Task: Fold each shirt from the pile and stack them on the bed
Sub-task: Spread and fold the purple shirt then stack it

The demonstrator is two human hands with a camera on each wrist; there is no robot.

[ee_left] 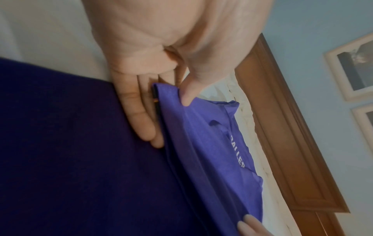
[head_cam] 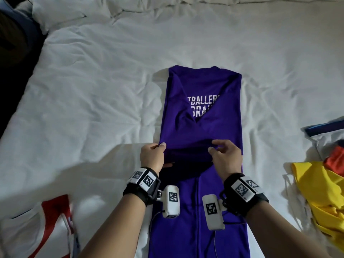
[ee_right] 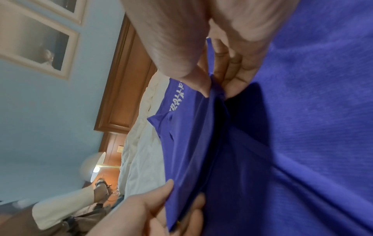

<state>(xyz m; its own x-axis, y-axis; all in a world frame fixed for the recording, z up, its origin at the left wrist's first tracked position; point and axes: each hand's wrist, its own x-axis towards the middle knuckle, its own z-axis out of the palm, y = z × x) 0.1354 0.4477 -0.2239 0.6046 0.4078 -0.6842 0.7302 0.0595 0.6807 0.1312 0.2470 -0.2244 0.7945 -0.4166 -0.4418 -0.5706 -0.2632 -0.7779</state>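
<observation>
On the white bed (head_cam: pixel 93 90), my left hand (head_cam: pixel 152 155) and right hand (head_cam: pixel 226 157) each pinch the purple shirt (head_cam: pixel 201 112) mid-length; slick fabric could slip, skewing the fold.

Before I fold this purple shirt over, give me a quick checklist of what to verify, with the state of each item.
1. Left hand pinches the purple shirt at the raised crease: ok.
2. Right hand pinches the same crease: ok.
3. Side panels folded inward, overlapping over the print: ok.
4. Near half lying flat: ok.
5. Bed bare beyond the collar: ok.
6. Yellow shirt off to the right, not touching: ok.
</observation>
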